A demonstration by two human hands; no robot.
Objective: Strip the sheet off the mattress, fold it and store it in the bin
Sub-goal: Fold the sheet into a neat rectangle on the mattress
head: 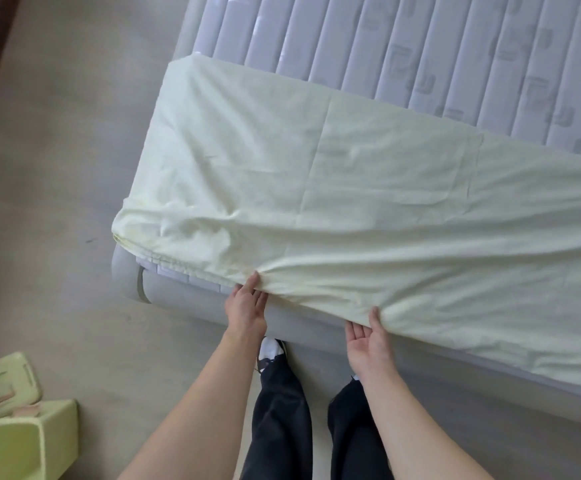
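Sheet (351, 188): pale yellow and creased; it is laid over the near part of the mattress, with its far edge running slantwise across the quilted top and its near edge gathered along the side facing the person.
Mattress (420, 57): white, quilted in long channels; the far part is left bare, and a strip of its side is seen under the lifted hem at the near left corner.
Bed frame (178, 289): grey and padded; the mattress is carried on it, and its rounded corner is seen at the left.
Left hand (247, 303): palm down, fingers closed on the gathered hem of the sheet near the left corner.
Right hand (368, 337): palm up, thumb laid on top of the hem and fingers tucked beneath it, so that the edge is pinched.
Bin (29, 441): light green; it is placed on the floor at lower left, well apart from the bed.
Lid (1, 386): light green, set on the floor just beyond the bin.
Floor (57, 168): grey and matt.
Legs (282, 410): dark trousers; one white shoe is seen beside the frame.
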